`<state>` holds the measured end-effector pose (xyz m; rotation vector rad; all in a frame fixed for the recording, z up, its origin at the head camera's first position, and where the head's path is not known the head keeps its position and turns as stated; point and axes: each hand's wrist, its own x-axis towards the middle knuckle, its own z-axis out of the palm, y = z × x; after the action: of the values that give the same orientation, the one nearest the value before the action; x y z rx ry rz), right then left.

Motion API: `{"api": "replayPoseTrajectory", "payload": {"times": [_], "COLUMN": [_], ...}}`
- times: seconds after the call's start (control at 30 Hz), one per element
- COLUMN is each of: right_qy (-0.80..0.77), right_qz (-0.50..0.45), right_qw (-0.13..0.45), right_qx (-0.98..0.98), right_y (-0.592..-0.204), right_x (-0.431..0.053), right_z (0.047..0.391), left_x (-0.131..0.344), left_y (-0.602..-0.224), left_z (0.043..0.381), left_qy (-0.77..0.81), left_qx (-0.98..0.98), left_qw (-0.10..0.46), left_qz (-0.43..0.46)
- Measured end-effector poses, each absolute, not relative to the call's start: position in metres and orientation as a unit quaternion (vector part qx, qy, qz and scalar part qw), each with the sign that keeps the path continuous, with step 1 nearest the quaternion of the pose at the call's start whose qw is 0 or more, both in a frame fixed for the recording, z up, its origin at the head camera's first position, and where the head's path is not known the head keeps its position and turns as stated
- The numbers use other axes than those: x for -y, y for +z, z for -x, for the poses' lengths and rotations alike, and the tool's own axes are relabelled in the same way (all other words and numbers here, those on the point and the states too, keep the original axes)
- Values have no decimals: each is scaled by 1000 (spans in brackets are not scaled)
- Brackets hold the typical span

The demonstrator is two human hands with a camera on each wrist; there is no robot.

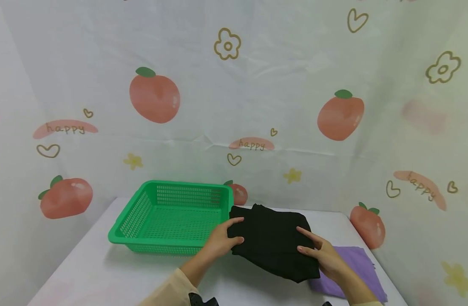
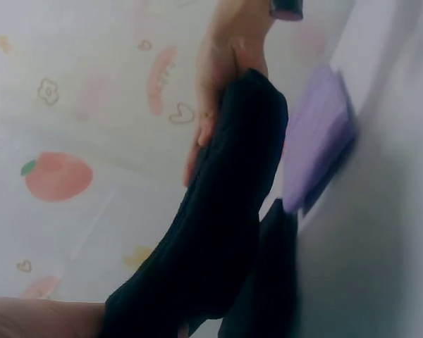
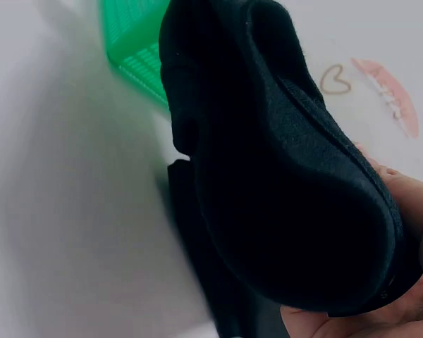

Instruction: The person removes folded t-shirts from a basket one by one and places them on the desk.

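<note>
A folded black cloth (image 1: 272, 238) is held up over the table between both hands. My left hand (image 1: 221, 239) grips its left edge, thumb and fingers spread over the near face. At the opposite edge, my right hand (image 1: 325, 254) pinches the cloth. The right wrist view shows thick looped folds of the black cloth (image 3: 296, 169) end-on, with the right hand (image 3: 402, 310) around its lower end. Beneath it, another dark strip of fabric (image 2: 271, 271) appears in the left wrist view. A folded purple cloth (image 1: 356, 267) lies on the table, partly hidden behind the right hand.
A green plastic basket (image 1: 120, 238) with slotted sides stands left of the black cloth, close to my left hand. The white table (image 1: 84, 263) ends at a curtain (image 1: 276, 85) printed with peaches, hearts and flowers.
</note>
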<state>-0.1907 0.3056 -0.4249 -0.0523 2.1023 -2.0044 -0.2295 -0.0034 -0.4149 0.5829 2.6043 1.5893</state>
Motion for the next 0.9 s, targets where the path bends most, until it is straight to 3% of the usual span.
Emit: {"api": "replayPoseTrajectory", "payload": {"times": [0.53,0.9], "right_qy": [-673,-660], "right_qz": [-7,-36], "right_qw": [132,126], "right_qx": [-728,-740], "right_y": [-459,-487], "right_x": [-330,-335], "right_z": [172,169], "left_x": [-29,-34], "left_y": [-451,-493], "left_z": [205,200], "left_qy": [563,675], "left_qx": [-809,-717], "left_qw": [47,142], "left_qz": [-162,-103]}}
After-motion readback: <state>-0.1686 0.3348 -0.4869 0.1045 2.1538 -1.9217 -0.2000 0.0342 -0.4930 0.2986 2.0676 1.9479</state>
